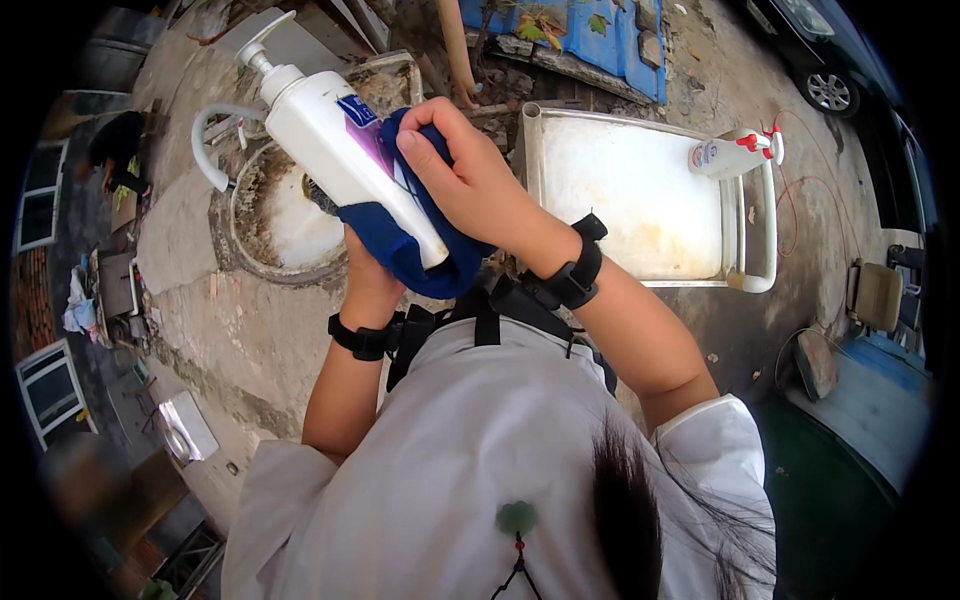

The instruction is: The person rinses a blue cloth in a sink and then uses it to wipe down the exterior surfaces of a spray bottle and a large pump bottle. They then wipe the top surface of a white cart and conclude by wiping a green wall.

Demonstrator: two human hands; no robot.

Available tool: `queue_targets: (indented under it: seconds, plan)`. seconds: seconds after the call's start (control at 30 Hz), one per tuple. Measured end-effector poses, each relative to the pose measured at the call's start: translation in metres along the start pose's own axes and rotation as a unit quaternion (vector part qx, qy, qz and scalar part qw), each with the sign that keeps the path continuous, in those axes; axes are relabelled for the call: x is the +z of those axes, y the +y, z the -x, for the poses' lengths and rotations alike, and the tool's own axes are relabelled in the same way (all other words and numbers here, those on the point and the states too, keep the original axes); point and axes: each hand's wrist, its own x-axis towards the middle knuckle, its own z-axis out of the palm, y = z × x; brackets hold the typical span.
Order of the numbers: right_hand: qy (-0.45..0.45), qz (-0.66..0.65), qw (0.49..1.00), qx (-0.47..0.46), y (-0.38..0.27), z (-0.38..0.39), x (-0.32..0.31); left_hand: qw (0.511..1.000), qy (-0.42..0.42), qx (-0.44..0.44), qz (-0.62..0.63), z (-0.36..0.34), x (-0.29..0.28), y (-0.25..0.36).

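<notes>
A large white pump bottle with a purple and blue label tilts to the upper left, held up in front of me. Around its lower part is a dark blue cloth. From below, my left hand supports the bottle through the cloth; most of its fingers are hidden. My right hand is closed on the cloth, its curled fingers pressing it against the bottle's right side. Both wrists wear black straps.
To the right, a white spray bottle with red parts lies on a white-topped cart with a pipe handle. At left is a round, dirty basin beside a curved grey pipe. A person bends over at far left. A dark car stands upper right.
</notes>
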Motion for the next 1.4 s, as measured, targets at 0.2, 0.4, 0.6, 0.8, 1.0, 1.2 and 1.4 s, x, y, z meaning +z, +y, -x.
queue_targets:
  seconds: [0.2,0.4,0.6,0.8,1.0,1.2,1.4]
  plan:
    - [0.207,-0.178,0.957,0.099,0.011,0.023,-0.023,0.974,0.032,-0.023,0.222,-0.015,-0.001,0.012]
    - [0.164,0.076,0.967,-0.181,-0.026,0.038,-0.008,0.981,0.002,-0.042,0.189,-0.014,0.024,0.02]
    - [0.197,-0.005,0.975,0.101,0.001,0.016,-0.005,0.995,-0.004,-0.015,0.099,-0.018,0.028,0.016]
    - [0.183,-0.041,0.982,-0.02,-0.028,0.02,-0.006,0.998,-0.004,-0.02,0.053,-0.019,0.034,0.019]
    - [0.084,0.185,0.971,-0.124,-0.028,0.012,-0.001,0.996,0.015,-0.052,0.067,-0.006,0.03,0.001]
    - [0.079,-0.053,0.994,0.058,0.01,0.009,-0.013,0.994,-0.029,-0.035,0.1,-0.006,0.011,-0.004]
    - [0.089,0.141,0.982,-0.087,-0.031,0.023,0.006,0.997,0.019,0.01,-0.068,-0.006,0.016,-0.006]
